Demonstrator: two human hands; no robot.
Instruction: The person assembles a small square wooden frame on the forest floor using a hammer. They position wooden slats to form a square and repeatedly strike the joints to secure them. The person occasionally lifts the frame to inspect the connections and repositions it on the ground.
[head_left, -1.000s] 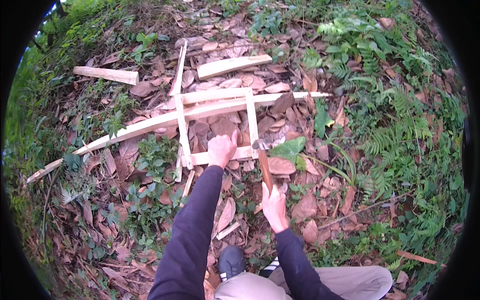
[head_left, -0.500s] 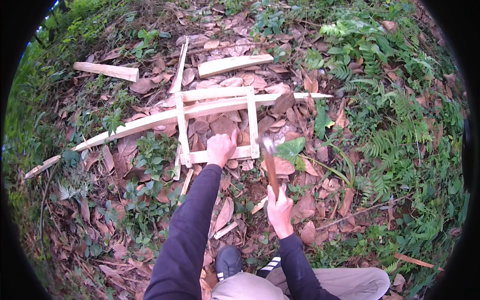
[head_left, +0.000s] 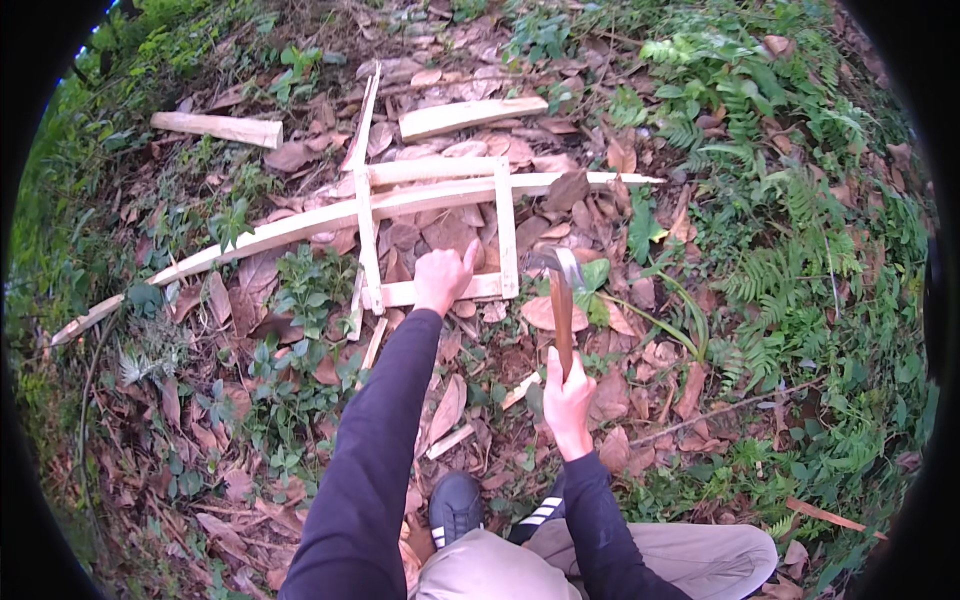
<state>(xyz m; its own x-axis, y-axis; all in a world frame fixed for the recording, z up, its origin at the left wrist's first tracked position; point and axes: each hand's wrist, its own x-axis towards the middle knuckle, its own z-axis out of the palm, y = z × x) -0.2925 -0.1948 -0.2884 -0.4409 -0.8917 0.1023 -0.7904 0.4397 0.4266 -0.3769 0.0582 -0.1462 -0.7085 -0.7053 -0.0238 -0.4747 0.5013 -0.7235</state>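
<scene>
A small rectangular frame of pale split wood (head_left: 505, 225) lies ahead of me on the leaf litter. My left hand (head_left: 443, 278) is closed on its near rail, thumb pointing up and away from me. To the right, my right hand (head_left: 569, 403) grips the lower wooden handle of a hammer (head_left: 563, 325). The metal hammer head (head_left: 560, 266) is raised just right of the frame's near right corner, apart from it. Beneath or through the frame runs a long, slightly curved wooden pole (head_left: 290, 228); the exact joint cannot be made out.
Beyond the frame lie two loose split pieces, a left billet (head_left: 217, 128) and a middle billet (head_left: 472, 117). A thin splintered stick (head_left: 362, 118) stands out near the frame's far left corner. Ferns (head_left: 790, 260) grow at right, and my shoes (head_left: 457, 508) are at the bottom.
My right hand has swung the hammer slightly right, away from the frame's near right corner. My left hand keeps its hold, and the whole view has shifted a little.
</scene>
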